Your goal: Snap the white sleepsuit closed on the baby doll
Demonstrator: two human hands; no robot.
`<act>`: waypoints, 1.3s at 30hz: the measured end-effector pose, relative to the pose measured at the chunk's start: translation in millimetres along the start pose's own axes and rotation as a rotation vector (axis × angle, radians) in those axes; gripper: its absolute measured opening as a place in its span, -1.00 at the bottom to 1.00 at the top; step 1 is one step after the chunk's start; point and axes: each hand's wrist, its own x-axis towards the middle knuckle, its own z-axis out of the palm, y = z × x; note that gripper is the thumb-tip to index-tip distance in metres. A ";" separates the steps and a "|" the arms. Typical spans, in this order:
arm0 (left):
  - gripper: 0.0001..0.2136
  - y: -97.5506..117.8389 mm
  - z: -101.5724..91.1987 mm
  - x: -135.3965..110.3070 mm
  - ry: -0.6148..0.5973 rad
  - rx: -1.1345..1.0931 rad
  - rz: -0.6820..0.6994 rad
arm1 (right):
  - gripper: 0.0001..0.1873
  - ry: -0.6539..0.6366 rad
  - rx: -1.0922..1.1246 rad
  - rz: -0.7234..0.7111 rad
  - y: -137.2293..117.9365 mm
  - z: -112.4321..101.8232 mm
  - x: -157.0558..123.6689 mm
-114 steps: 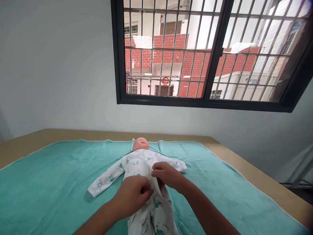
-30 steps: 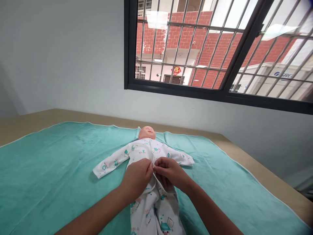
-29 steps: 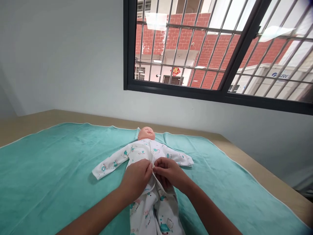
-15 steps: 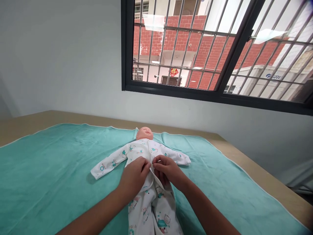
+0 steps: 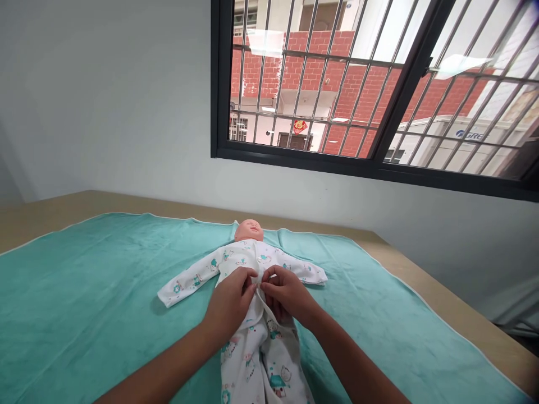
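Observation:
A baby doll (image 5: 249, 230) lies on its back, head away from me, dressed in a white onesie (image 5: 278, 387) printed with small teal animals. The sleeves are spread to both sides. At the belly, my left hand (image 5: 233, 294) pinches the front edge of the onesie between thumb and finger. Close beside it, my right hand (image 5: 286, 292) pinches the other side of the front opening, its fingers curled. Below my hands the front flap hangs loose over the legs. Any fastener between the fingertips is too small to make out.
A teal blanket (image 5: 105, 303) with a pale edge lies under the doll, spread over a wooden table (image 5: 404, 258). Behind stands a light wall (image 5: 126, 101) with a dark-framed, barred window (image 5: 295, 151).
Both hands stay at the belly of the onesie, with only a slight shift of the fingertips. The doll lies as before; the camera view has tilted slightly.

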 end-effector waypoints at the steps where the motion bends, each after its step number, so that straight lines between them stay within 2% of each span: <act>1: -0.84 -0.5 0.2 -0.3 0.000 -0.003 0.005 | -0.79 0.003 0.012 0.001 -0.2 0.3 0.3; 7: -0.87 -6.6 1.9 -2.5 0.010 -0.017 0.035 | -0.81 0.008 0.100 0.012 0.2 -0.9 -0.2; 12: -0.87 -12.8 -1.0 -6.3 0.058 -0.078 0.081 | -0.81 0.017 0.384 -0.007 9.2 -15.4 -0.2; 15: -0.85 -18.9 -2.9 -11.9 0.063 -0.055 0.143 | -0.79 0.069 0.445 -0.024 14.3 -20.7 1.8; 18: -0.85 -29.0 -8.4 -23.7 0.045 0.009 0.239 | -0.71 0.148 0.316 -0.065 18.3 -17.3 -4.7; 22: -0.86 -46.2 -26.1 -48.0 -0.051 0.122 0.399 | -0.72 0.273 -0.039 -0.111 32.4 -11.5 -40.2; 24: -0.78 -52.7 -35.0 -58.3 -0.042 0.176 0.482 | -0.77 0.327 -0.218 -0.140 43.1 -13.0 -62.9; 27: -0.72 -55.9 -40.8 -64.4 0.022 0.238 0.565 | -0.72 0.328 -0.383 -0.219 55.1 -16.9 -85.2; 30: -0.79 -52.2 -39.3 -62.1 0.075 0.286 0.578 | -0.81 0.343 -0.535 -0.350 56.7 -16.0 -88.6; 33: -0.77 -46.6 -39.1 -60.6 0.087 0.340 0.668 | -0.89 0.373 -0.690 -0.482 53.1 -10.8 -84.8; 36: -0.63 -45.6 -40.1 -62.9 0.081 0.391 0.729 | -0.77 0.390 -0.826 -0.578 53.4 -8.7 -84.0; 39: -0.56 -51.8 -36.7 -65.6 0.101 0.450 0.702 | -0.66 0.393 -0.889 -0.541 56.8 -11.6 -86.0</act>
